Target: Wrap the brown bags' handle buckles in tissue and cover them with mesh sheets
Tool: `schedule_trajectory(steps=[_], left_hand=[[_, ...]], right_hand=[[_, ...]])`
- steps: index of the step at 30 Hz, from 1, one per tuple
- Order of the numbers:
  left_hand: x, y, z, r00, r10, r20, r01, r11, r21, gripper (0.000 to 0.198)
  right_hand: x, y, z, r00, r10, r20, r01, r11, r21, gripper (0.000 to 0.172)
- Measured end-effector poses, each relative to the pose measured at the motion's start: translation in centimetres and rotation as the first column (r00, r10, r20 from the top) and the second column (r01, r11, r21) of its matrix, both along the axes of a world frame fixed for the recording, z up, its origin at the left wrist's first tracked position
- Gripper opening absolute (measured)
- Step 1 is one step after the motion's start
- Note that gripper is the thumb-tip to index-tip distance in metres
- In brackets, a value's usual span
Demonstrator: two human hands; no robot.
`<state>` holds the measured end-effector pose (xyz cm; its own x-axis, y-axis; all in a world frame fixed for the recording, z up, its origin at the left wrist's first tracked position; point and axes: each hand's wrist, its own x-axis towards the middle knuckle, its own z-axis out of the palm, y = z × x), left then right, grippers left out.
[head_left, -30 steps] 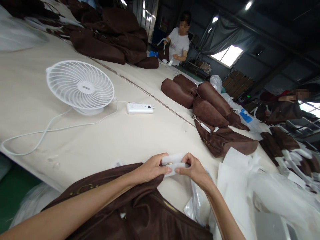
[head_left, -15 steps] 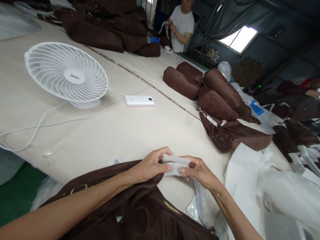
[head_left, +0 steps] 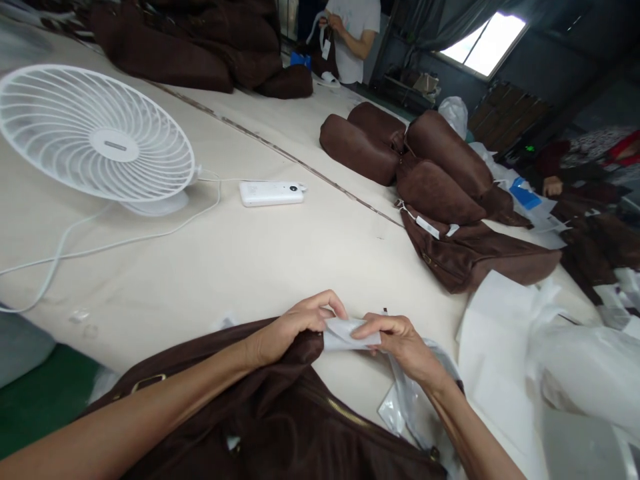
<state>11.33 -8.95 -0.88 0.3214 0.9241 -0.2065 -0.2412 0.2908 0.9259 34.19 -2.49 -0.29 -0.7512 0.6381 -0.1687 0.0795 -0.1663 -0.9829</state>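
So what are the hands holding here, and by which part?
Both pinch a small white wrapping piece: the left hand at its left end, the right hand at its right end, beside the brown bag.

The fan (head_left: 97,137) is cut off at the left edge, and its cable (head_left: 75,250) runs out of frame there. The brown bag (head_left: 260,420) under both forearms is cut by the bottom edge; its far end is covered by the left hand (head_left: 287,330). The white piece (head_left: 345,333) pinched between the left hand and the right hand (head_left: 403,343) is largely hidden by fingers; its shape cannot be told. Any print on the power bank (head_left: 270,193) is too small to read. The person (head_left: 350,33) at the far end of the tabletop (head_left: 250,267) is cut off at the top edge. The heap (head_left: 600,227) at far right is blurred and indistinct.
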Motion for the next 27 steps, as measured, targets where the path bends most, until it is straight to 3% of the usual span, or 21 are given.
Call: schedule_trajectory(steps=[2, 4, 8, 12, 18, 22, 24, 27], left_hand=[[0.3, 0.2, 0.3, 0.998, 0.066, -0.007, -0.066, 0.997, -0.043, 0.034], [0.6, 0.5, 0.5, 0.998, 0.048, -0.04, -0.051, 0.995, -0.083, 0.041], [0.6, 1.3, 0.5, 0.975, -0.2, -0.097, 0.181, 0.968, -0.174, 0.051], [0.0, 1.7, 0.1, 0.939, -0.316, -0.138, 0.281, 0.933, -0.226, 0.056], [0.6, 1.6, 0.3, 0.957, -0.238, -0.166, 0.197, 0.954, -0.226, 0.057], [1.0, 1.8, 0.2, 0.961, -0.197, -0.195, 0.149, 0.96, -0.236, 0.061], [1.1, 1.9, 0.3, 0.954, -0.181, -0.238, 0.129, 0.967, -0.218, 0.061], [1.2, 1.8, 0.5, 0.94, -0.151, -0.304, 0.103, 0.98, -0.168, 0.058]], right_hand=[[-0.1, 0.0, 0.0, 1.0, 0.0, 0.014, 0.0, 1.0, 0.009, 0.014], [-0.1, 0.1, 0.1, 0.999, -0.002, 0.032, 0.002, 1.0, 0.025, 0.014], [-0.1, 0.2, 0.2, 0.998, -0.021, 0.054, 0.019, 0.999, 0.037, 0.014], [-0.4, 0.2, 0.3, 0.998, -0.029, 0.055, 0.028, 1.0, 0.014, 0.01], [-0.9, 0.2, 0.1, 0.991, -0.091, 0.1, 0.081, 0.992, 0.097, 0.009], [-1.3, 0.1, 0.0, 0.985, -0.132, 0.113, 0.111, 0.978, 0.174, 0.029], [-1.3, -0.4, 0.4, 0.967, -0.213, 0.139, 0.162, 0.936, 0.312, 0.045], [-0.7, -2.3, 1.4, 0.909, -0.404, 0.108, 0.259, 0.746, 0.613, 0.058]])
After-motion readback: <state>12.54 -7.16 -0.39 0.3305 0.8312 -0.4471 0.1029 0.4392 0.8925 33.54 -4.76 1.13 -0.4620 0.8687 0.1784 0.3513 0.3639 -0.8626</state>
